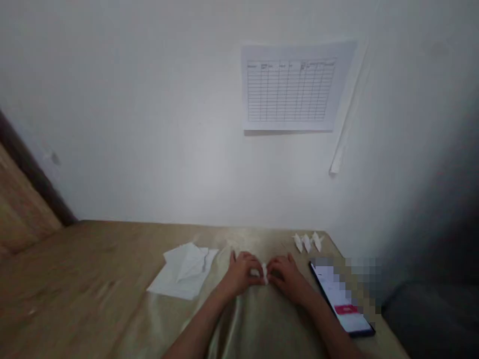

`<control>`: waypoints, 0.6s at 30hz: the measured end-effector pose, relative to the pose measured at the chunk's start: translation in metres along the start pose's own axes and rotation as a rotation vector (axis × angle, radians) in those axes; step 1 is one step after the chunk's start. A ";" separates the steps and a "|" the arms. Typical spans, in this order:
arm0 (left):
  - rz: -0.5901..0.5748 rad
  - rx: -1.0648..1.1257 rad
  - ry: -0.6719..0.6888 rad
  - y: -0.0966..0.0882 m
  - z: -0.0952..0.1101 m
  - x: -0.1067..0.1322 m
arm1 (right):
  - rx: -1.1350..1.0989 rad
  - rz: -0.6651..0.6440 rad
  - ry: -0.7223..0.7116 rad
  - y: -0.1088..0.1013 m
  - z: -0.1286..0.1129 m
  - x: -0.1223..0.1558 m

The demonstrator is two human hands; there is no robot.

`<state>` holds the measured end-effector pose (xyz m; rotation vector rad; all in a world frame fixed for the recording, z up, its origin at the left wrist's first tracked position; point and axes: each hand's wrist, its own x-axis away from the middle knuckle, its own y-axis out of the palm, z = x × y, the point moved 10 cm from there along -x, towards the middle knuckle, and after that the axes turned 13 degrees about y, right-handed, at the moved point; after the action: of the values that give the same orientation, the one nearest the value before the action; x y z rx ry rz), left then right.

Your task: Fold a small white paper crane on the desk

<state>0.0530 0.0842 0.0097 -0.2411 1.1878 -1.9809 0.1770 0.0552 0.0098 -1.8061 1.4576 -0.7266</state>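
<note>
Head view, and from where I stand the thing that matters is the small white piece [265, 273], which looks like paper, lying right between the person's two hands over the gold-brown cloth [112, 259]. It sits to the right of the left hand [245, 270] and to the left of the right hand [286, 275], with neither plainly nearer, since the fingertips of both come up against its sides. Its long axis runs away from the person, roughly towards the wall [149, 124], so the hands meet it across its narrow width. As for the grip, each hand is curled, thumb and fingers arched with a little gap inside the curve, their tips drawn in at the piece. Whether either is clamped on it or merely touching, I can't tell from here. Off beyond the right hand, three little white twists [307, 243] stand in a row near the far corner, with a phone [344, 309] lying on the nearer side of them. Loose white sheets [179, 274] overlap beside the left hand.
</note>
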 end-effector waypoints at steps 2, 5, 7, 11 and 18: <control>0.003 -0.002 -0.001 0.000 0.000 0.002 | -0.004 0.006 0.009 0.001 0.003 -0.001; 0.011 0.004 -0.011 0.000 0.000 0.003 | -0.022 0.013 0.017 0.001 0.006 -0.002; 0.020 0.014 -0.020 -0.001 0.000 0.003 | -0.043 0.017 0.015 0.000 0.006 -0.002; 0.023 0.027 -0.025 -0.002 0.004 0.003 | -0.074 0.025 0.021 -0.001 0.005 -0.001; 0.012 0.030 -0.003 0.000 0.004 0.004 | -0.055 0.013 0.023 0.001 0.006 -0.002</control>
<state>0.0524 0.0783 0.0114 -0.2211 1.1538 -1.9858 0.1809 0.0581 0.0057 -1.8337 1.5165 -0.7087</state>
